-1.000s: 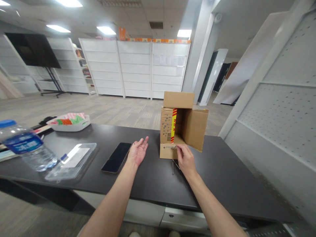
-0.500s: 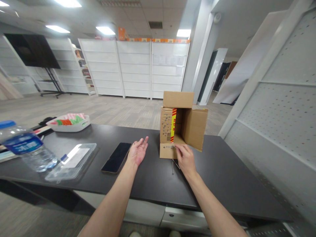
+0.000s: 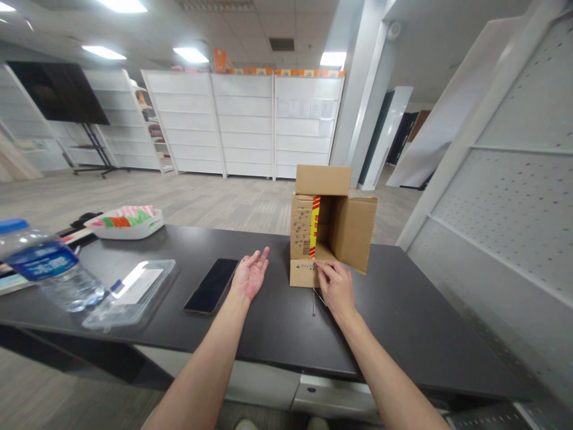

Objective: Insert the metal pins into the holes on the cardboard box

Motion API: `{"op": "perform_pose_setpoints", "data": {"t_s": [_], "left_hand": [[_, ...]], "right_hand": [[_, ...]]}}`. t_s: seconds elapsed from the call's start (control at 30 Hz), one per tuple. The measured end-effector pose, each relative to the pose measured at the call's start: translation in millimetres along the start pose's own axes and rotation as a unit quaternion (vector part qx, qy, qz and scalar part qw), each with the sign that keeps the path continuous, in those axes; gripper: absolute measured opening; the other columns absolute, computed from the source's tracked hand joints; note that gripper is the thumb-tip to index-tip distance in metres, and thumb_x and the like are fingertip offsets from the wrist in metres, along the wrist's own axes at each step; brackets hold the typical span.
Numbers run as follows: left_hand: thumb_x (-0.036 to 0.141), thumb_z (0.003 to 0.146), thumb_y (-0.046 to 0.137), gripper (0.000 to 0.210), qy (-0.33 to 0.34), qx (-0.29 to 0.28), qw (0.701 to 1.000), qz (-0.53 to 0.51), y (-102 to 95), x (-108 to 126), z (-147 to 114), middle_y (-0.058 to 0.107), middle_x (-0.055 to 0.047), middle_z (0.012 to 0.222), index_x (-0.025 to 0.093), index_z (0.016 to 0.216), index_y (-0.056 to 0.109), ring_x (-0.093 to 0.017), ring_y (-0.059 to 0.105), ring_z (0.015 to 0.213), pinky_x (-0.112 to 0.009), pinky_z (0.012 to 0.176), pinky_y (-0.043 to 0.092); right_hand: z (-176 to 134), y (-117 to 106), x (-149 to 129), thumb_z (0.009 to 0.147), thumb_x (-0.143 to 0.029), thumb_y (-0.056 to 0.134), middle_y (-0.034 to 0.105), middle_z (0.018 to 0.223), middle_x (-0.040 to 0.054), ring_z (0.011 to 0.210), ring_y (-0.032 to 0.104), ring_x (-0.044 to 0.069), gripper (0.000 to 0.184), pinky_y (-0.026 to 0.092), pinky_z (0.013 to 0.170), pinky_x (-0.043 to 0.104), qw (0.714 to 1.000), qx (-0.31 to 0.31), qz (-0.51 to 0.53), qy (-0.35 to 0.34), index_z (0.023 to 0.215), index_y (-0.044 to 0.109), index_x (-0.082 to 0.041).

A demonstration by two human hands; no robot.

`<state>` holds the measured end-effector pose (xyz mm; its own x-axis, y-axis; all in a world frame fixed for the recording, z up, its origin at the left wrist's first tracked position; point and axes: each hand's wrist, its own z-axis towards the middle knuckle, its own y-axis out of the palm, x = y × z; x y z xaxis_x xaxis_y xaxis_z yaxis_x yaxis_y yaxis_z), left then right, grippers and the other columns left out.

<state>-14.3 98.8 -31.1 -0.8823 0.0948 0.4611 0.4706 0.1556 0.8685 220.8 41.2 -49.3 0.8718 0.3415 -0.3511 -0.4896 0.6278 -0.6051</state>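
Observation:
An open cardboard box [image 3: 301, 224] stands on its side on the dark table, its opening toward me and its flaps spread. Yellow-and-red tape runs down its left flap, which has several holes or small dots. My right hand [image 3: 336, 289] is at the lower flap [image 3: 302, 278], thumb and fingertips pinched together at a row of small marks; whatever is between them is too small to make out. Thin metal rods [image 3: 314, 303] lie on the table just below that flap. My left hand [image 3: 250, 275] rests palm up, fingers apart, holding nothing, beside a black phone [image 3: 211, 286].
On the left are a clear plastic case [image 3: 134, 292], a water bottle [image 3: 49, 266] with a blue label, and a white basket [image 3: 129, 230] with colourful contents. A white perforated panel [image 3: 505, 209] rises at the right of the table [image 3: 403, 334].
My right hand's fingertips have shifted very slightly at the lower flap. My left hand and the box stay where they were.

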Motion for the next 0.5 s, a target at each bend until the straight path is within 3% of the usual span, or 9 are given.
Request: {"op": "perform_pose_setpoints", "data": {"t_s": [0.5], "left_hand": [[0.001, 0.069, 0.064, 0.03, -0.001, 0.0, 1.0, 0.003, -0.1, 0.4, -0.4, 0.069, 0.004, 0.073, 0.015, 0.053, 0.043, -0.019, 0.066, 0.1, -0.038, 0.106, 0.028]], "right_hand": [[-0.2, -1.4, -7.5, 0.085, -0.02, 0.048, 0.06, 0.09, 0.0064, 0.083, 0.052, 0.02, 0.027, 0.034, 0.068, 0.032, 0.997, 0.008, -0.07, -0.012, 0.104, 0.068, -0.022]]}}
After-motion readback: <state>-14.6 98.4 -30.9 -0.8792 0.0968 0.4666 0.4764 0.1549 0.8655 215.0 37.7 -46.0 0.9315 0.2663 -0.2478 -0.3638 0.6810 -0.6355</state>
